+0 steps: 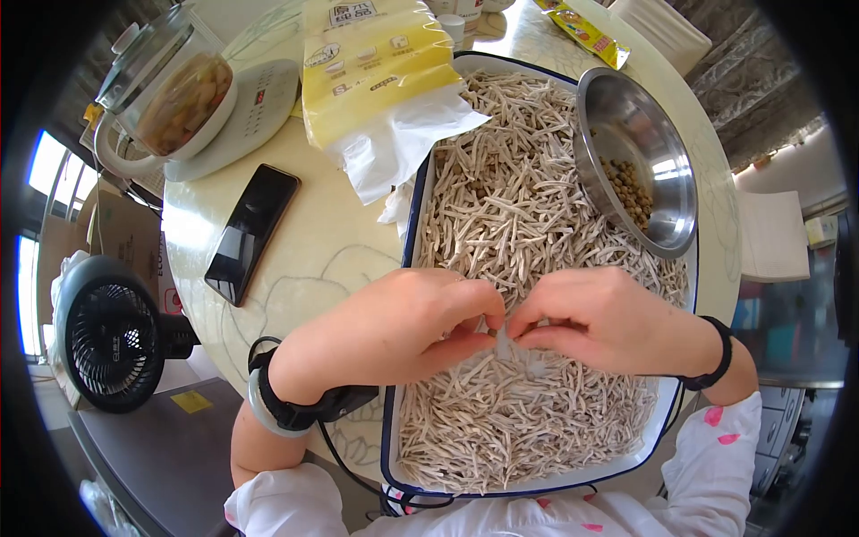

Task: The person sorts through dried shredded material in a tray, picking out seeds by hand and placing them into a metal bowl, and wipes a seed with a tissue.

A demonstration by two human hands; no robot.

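Note:
A white tray with a dark blue rim (pixel 412 215) holds a thick layer of pale, dried, stick-like pieces (pixel 510 201). Over its middle, my left hand (pixel 425 322) is closed in a pinch, with a tiny brownish piece (pixel 492 333) showing at its fingertips. Facing it, my right hand (pixel 586 318) also pinches thumb against fingers; whatever it holds is too small or hidden to name. Between the two hands a bit of the tray's white bottom shows. A steel bowl (pixel 667 166) rests tilted on the tray's far right side, with small round brown pellets (pixel 626 192) inside.
A black phone (pixel 253 234) lies on the table left of the tray. Behind it are a glass kettle (pixel 170 98) on its base and a yellow-and-white tissue pack (pixel 380 72). A small black fan (pixel 112 336) stands at the left. A yellow packet (pixel 586 34) lies at the back.

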